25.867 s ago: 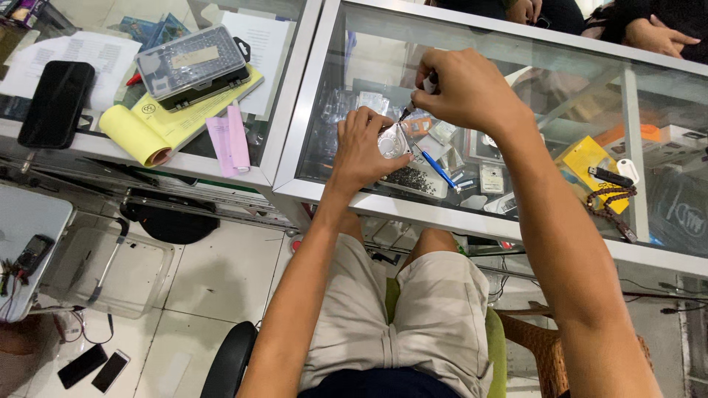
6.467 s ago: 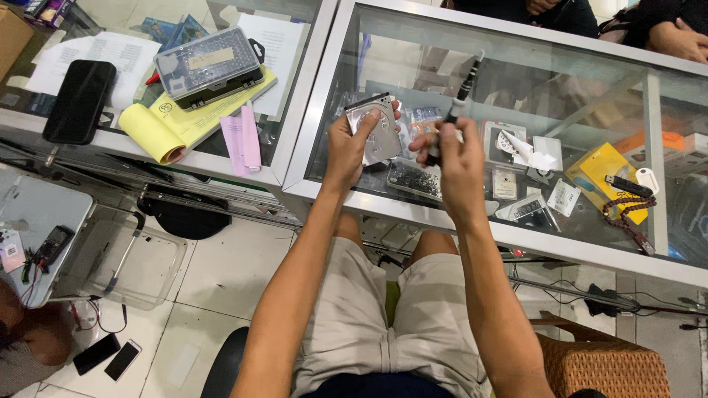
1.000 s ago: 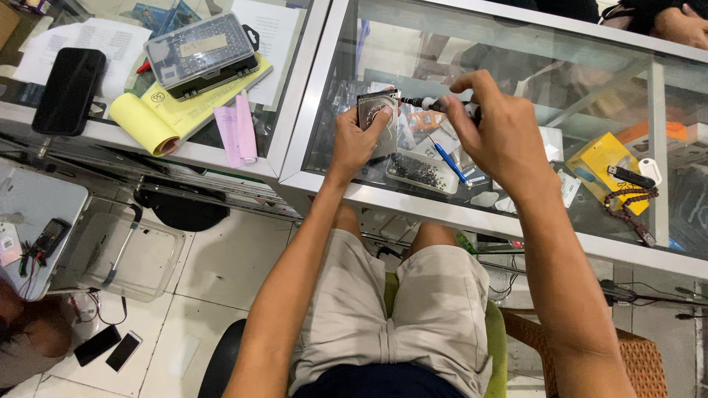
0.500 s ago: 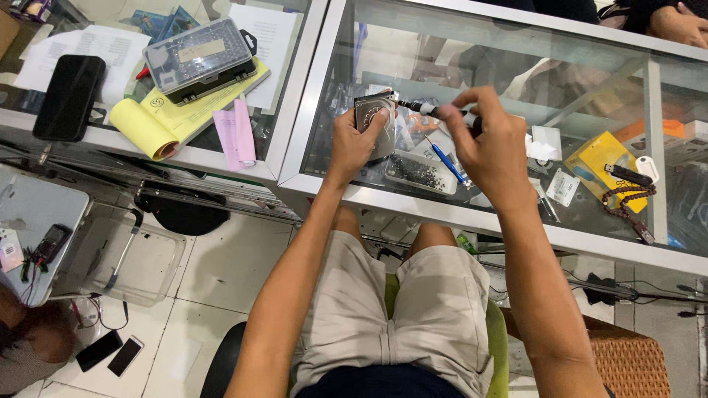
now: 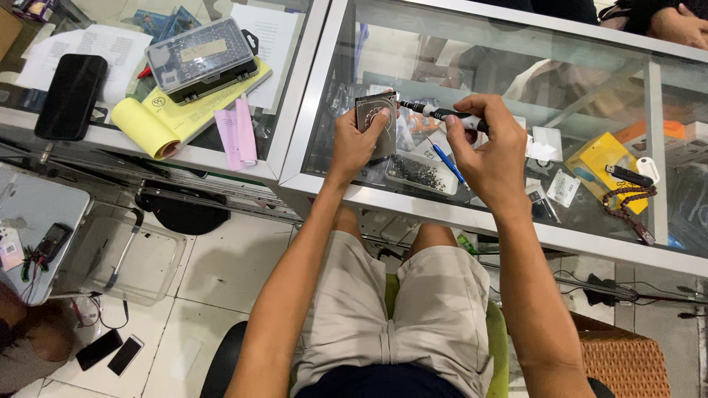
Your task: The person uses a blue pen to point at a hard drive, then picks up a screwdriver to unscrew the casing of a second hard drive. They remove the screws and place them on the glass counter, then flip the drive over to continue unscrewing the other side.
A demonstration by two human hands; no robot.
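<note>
Down at the far left, a black phone (image 5: 71, 96) lies on the glass counter (image 5: 295, 158). Next to it is a clear tool case (image 5: 200, 59) on a yellow pad (image 5: 173, 118), with a pink slip (image 5: 237, 140) just beside the pad. Then comes the left hand (image 5: 358, 144). Its fingers are closed around a small grey metal part (image 5: 377, 121), held up just above the glass, tilted toward the person. Below it, a small tray (image 5: 420, 173) of tiny dark bits sits on the counter, with a blue pen (image 5: 448, 163) right by it. The right hand (image 5: 490, 151) grips a thin black screwdriver (image 5: 446, 114). The tip points left and meets the top edge of the part. Farther right lie a yellow box (image 5: 601, 158) and a string of brown beads (image 5: 627, 206).
</note>
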